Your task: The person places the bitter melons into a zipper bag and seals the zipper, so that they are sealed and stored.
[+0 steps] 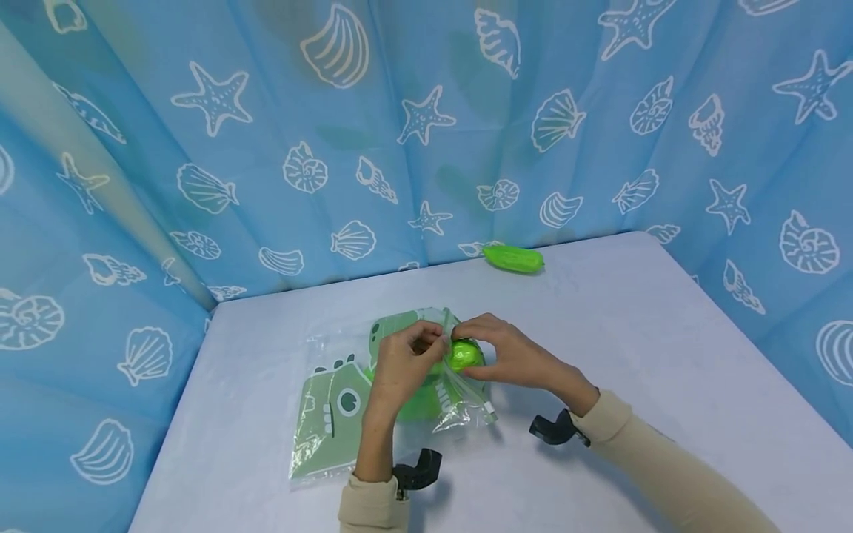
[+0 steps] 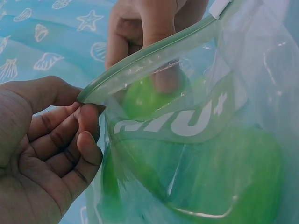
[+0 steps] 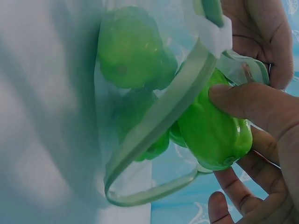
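Observation:
My left hand (image 1: 406,363) pinches the green zip edge of a clear bag (image 2: 243,112) between thumb and fingers. At the bag's mouth, my right hand (image 1: 509,352) holds a glossy green bell pepper (image 3: 215,126), thumb on one side and fingers on the other. The pepper sits partly within the opening, as the right wrist view shows. Inside the bag lie more green pepper-like pieces (image 3: 131,51), blurred by the plastic. A white slider (image 3: 217,37) sits on the zip strip, which gapes in a loop.
Left of the hands lies a flat clear bag with a green monster face (image 1: 333,414). A green cucumber-like piece (image 1: 513,259) rests near the far edge of the white table (image 1: 633,318). Blue shell-print curtains (image 1: 426,170) hang behind and at both sides.

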A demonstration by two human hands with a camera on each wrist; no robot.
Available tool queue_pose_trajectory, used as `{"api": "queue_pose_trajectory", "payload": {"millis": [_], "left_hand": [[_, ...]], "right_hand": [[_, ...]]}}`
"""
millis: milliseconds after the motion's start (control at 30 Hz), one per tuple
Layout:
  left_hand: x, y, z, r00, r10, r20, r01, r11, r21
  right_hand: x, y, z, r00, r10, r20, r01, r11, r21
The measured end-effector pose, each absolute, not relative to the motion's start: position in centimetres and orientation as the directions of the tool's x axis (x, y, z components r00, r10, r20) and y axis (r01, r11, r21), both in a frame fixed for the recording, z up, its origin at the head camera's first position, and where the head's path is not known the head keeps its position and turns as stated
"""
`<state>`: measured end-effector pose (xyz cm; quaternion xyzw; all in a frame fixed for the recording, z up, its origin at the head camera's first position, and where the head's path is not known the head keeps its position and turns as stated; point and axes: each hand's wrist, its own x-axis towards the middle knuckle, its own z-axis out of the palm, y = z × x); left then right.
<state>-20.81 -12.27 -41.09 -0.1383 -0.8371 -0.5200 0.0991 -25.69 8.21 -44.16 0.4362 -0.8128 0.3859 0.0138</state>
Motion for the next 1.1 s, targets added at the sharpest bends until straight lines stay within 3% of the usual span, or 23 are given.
{"api": "queue_pose_trajectory", "payload": {"millis": [333, 900, 1100], "left_hand": [[-20.8, -12.2, -41.2, -0.943, 0.125, 0.309, 0.333, 0.401, 0.853], [-20.8, -12.5, -40.9, -0.934, 0.137, 0.329, 0.357, 0.394, 0.847], [-20.7, -12.6, -40.9, -0.940, 0.130, 0.316, 0.342, 0.400, 0.851]], "right_hand": [[-26.0, 6.5, -44.1, -0.650, -0.707, 0.277, -0.668, 0.360, -0.651], [-26.2, 6.1, -44.6, -0.639, -0.691, 0.339, -0.704, 0.348, -0.619], [-27.3, 8.5, -43.8, -0.683, -0.621, 0.384, -0.692, 0.384, -0.611]]}}
